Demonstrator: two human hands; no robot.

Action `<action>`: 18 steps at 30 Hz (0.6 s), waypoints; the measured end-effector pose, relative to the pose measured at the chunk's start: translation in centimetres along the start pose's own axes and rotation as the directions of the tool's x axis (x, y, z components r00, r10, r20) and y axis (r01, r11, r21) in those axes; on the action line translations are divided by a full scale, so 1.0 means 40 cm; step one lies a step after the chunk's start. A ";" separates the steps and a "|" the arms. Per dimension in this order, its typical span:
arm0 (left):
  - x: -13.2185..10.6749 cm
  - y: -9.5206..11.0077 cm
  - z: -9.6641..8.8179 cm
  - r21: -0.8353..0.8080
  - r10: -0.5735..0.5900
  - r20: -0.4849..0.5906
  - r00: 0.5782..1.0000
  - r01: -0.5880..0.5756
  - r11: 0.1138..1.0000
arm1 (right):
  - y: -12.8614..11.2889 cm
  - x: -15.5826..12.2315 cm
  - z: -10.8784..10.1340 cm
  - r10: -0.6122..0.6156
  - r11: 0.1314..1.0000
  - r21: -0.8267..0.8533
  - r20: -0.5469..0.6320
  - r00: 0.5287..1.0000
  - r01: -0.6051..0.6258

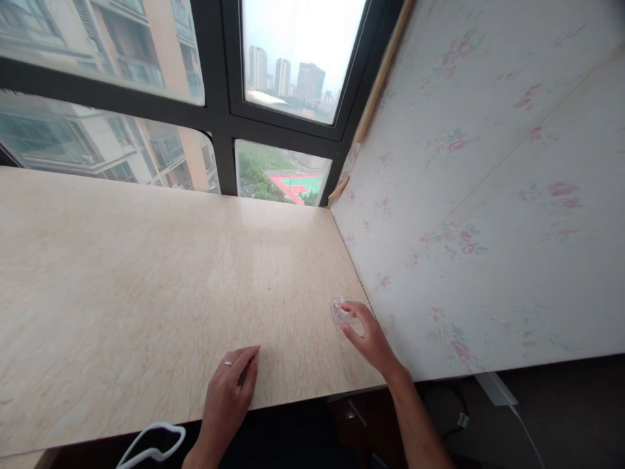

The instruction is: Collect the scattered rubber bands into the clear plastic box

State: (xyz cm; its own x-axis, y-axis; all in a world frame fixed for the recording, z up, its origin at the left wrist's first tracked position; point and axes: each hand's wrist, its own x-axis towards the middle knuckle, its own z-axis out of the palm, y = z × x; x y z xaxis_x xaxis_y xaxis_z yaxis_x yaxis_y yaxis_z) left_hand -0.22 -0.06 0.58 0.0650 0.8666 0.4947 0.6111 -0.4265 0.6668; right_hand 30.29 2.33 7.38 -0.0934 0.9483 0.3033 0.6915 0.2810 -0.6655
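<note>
A small clear plastic box (336, 312) lies on the beige marble-patterned sill, close to the wall on the right. My right hand (367, 335) is at its right side, with the index finger along the far part and the thumb at the near edge, gripping it between them. What the box contains is too small to make out. My left hand (229, 387), wearing a ring, rests near the sill's front edge, well left of the box. Its fingers are pressed together with the thumb against them, and whatever may be between them is hidden.
The wide sill (146, 293) runs left beneath dark-framed windows (222, 117). A wall with floral paper (488, 215) bounds it on the right. Below the front edge are a white loop-shaped object (161, 449) at left and a white cable (527, 433) at right.
</note>
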 end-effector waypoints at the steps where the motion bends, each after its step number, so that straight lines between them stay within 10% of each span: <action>1: 0.000 0.000 0.000 0.003 0.005 0.001 1.000 -0.005 1.000 | 0.021 0.010 -0.020 0.020 0.998 -0.062 0.019 1.000 -0.019; 9: 0.002 0.000 0.000 0.015 0.035 -0.011 0.999 -0.035 0.999 | 0.135 0.056 -0.046 0.175 0.971 -0.204 0.249 0.953 -0.125; 18: -0.003 0.003 0.003 0.046 0.034 0.005 0.999 -0.034 0.998 | 0.149 0.067 -0.047 0.158 0.979 -0.162 0.234 0.959 -0.121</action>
State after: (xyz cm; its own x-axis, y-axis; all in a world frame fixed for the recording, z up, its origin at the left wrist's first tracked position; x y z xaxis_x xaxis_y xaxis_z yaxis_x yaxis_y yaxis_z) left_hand -0.05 -0.17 0.54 0.0900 0.8528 0.5144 0.6438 -0.4439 0.6233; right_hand 35.50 6.28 5.52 -0.1481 0.9886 0.0265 0.8047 0.1360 -0.5779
